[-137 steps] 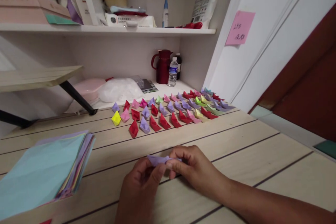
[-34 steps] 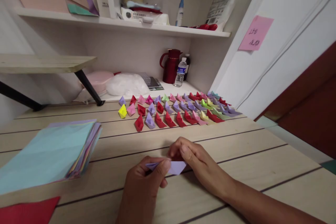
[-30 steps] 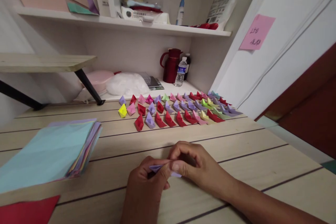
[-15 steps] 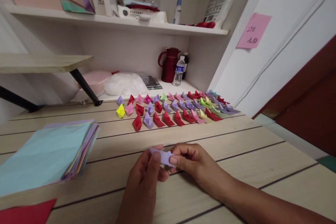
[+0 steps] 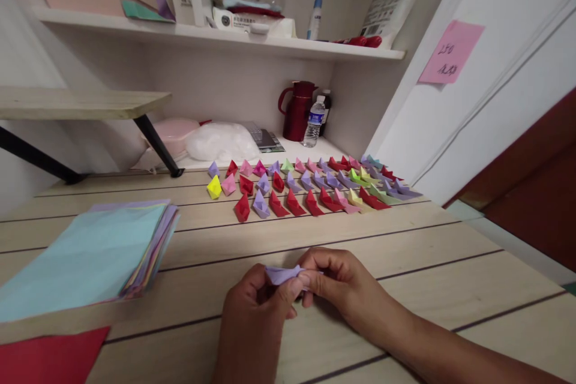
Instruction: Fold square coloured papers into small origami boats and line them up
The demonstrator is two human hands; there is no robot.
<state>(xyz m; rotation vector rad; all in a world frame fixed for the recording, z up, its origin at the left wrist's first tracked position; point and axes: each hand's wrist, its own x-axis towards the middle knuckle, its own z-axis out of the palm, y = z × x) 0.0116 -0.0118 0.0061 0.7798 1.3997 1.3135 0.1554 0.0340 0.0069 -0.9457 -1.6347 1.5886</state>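
A small folded piece of lavender paper (image 5: 279, 275), shaped like a little boat, is held just above the table in the middle of the view. My left hand (image 5: 265, 306) pinches its near side, thumb laid along the paper. On its right end my right hand (image 5: 330, 279) is closed, thumb and forefinger pressing the fold. The two thumbs almost meet. Part of the paper is hidden behind the fingers. Beyond my hands stand rows of folded paper boats (image 5: 296, 204) in red, lavender, pink, yellow and green.
A stack of coloured paper (image 5: 85, 258) lies at left, with a red sheet (image 5: 49, 357) in front. A small raised shelf (image 5: 85, 103) on black legs stands behind it. At the back are a red jug (image 5: 299, 111), a water bottle (image 5: 314, 123) and a plastic bag (image 5: 222, 143).
My left thumb has slid right along the lavender paper, closer to the right thumb. The paper has turned and shows a more pointed, boat-like edge. The view has shifted slightly left.
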